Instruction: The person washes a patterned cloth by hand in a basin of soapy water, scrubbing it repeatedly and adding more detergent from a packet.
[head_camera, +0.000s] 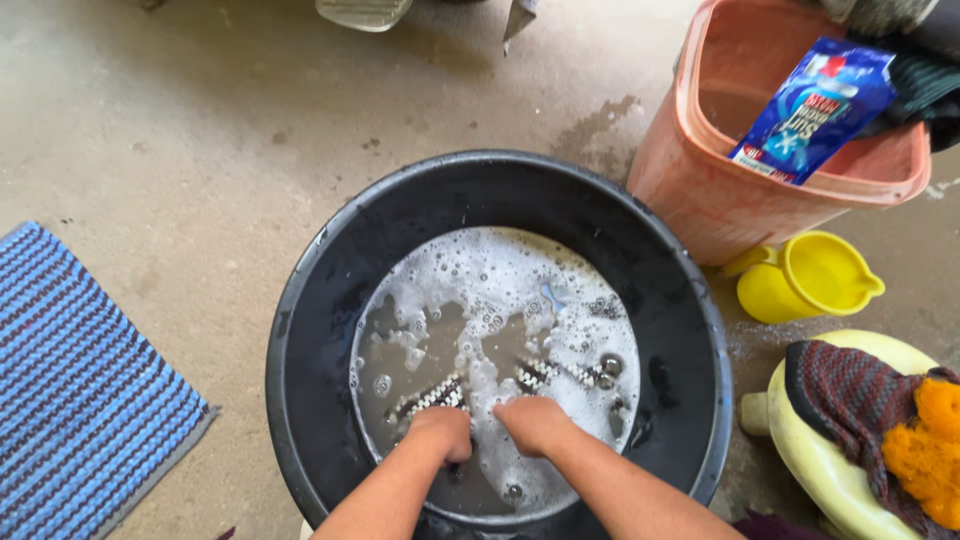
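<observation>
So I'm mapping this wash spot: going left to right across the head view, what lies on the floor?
Blue striped mat → black basin with both hands in suds → yellow jug.

Two bare forearms come in from the bottom edge, no sleeves on either as far as the frame shows. Left hand (441, 432) and right hand (533, 422) are bare too: no gloves, no watch, no bracelet or ring on the parts above water. Both hands are wet, fingers under the suds and hidden, only knuckles and backs showing. Wrists slim, forearms smooth. Nothing else of the body or clothing can be made out.
</observation>
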